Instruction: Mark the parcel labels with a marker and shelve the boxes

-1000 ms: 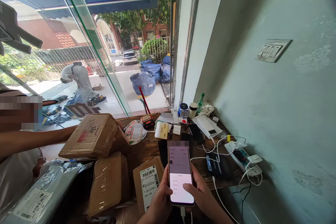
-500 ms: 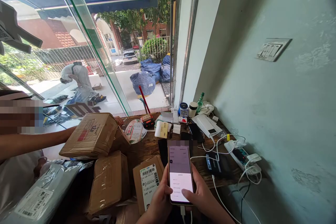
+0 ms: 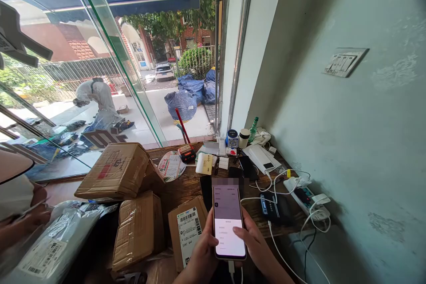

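Note:
A smartphone [image 3: 229,244] is held upright between both of my hands, its screen lit with a white list below a dimmed page. My left hand [image 3: 203,248] wraps the left side, with the thumb at the screen's edge. Around the right side is my right hand [image 3: 256,242], closed on the phone, its thumb over the list. A white charging cable [image 3: 231,268] is plugged into the phone's lower end. Just left of my hands lies a cardboard box with a shipping label [image 3: 188,236]. The fingers behind the phone are hidden.
More cardboard boxes [image 3: 113,171] and a grey plastic parcel [image 3: 49,248] fill the left side. A power strip [image 3: 306,199], a black device [image 3: 274,207] and tangled white cables lie to the right. A person [image 3: 20,204] is at far left; another person [image 3: 96,97] bends over parcels outside.
My right thumb has moved up the screen, and the list shows different lines. The nearby person's arm has drawn back from behind the large box toward the left edge.

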Motion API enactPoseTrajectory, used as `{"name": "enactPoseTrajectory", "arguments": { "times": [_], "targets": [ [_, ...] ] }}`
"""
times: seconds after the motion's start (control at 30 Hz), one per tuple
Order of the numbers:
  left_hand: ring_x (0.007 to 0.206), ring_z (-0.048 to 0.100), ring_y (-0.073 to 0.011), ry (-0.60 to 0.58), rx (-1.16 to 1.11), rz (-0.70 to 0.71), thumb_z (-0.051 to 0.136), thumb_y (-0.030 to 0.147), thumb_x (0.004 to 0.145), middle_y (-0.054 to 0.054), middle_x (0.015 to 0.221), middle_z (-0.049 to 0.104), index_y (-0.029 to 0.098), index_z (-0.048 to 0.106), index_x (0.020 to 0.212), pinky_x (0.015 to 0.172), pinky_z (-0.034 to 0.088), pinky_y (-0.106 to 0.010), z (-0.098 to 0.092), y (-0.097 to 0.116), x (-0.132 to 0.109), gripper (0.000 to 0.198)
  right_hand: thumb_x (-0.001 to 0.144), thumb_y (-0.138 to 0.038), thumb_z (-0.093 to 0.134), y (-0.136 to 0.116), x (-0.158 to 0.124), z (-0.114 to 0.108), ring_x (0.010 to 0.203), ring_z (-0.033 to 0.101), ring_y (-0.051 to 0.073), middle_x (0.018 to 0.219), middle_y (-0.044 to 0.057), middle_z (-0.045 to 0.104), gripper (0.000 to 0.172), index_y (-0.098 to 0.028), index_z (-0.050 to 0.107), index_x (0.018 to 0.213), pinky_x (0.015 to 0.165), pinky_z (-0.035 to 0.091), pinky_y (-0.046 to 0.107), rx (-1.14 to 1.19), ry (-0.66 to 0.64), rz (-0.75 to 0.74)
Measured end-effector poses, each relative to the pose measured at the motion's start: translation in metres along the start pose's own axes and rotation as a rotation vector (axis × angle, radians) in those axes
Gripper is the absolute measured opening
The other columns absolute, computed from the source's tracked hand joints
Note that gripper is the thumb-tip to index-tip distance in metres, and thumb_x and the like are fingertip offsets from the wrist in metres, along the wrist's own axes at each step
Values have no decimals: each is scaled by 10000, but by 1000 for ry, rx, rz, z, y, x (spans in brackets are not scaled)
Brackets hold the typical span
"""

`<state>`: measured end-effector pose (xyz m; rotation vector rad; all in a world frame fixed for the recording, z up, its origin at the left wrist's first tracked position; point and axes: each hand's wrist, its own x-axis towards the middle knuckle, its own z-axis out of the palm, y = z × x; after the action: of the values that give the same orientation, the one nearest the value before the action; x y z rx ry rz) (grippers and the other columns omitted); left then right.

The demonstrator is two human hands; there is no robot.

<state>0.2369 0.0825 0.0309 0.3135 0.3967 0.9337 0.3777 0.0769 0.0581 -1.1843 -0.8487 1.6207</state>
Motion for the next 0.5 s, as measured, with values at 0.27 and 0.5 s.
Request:
{"name": "enactPoseTrajectory", "arguments": {
  "times": [0.27, 0.5],
  "targets": [
    [1130, 513, -251, -29, 22, 50, 433, 104, 547, -13, 1167, 633, 297, 515, 1266, 948, 394, -366, 1, 1, 0, 749, 679, -543, 666, 5, -2, 0, 1113, 545, 308, 1272, 151, 544, 824, -226, 278, 1333, 918, 453, 474, -148, -55, -132],
    [1028, 566, -265, 7, 14, -5, 447, 121, 570, -36, 1178, 609, 308, 450, 1311, 864, 450, -402, 4, 3, -2, 764, 696, -667, 579, 0, 1, 6, 873, 634, 262, 1078, 97, 654, 695, -224, 441, 1214, 698, 497, 371, 4, 92, 9]
  ]
}}
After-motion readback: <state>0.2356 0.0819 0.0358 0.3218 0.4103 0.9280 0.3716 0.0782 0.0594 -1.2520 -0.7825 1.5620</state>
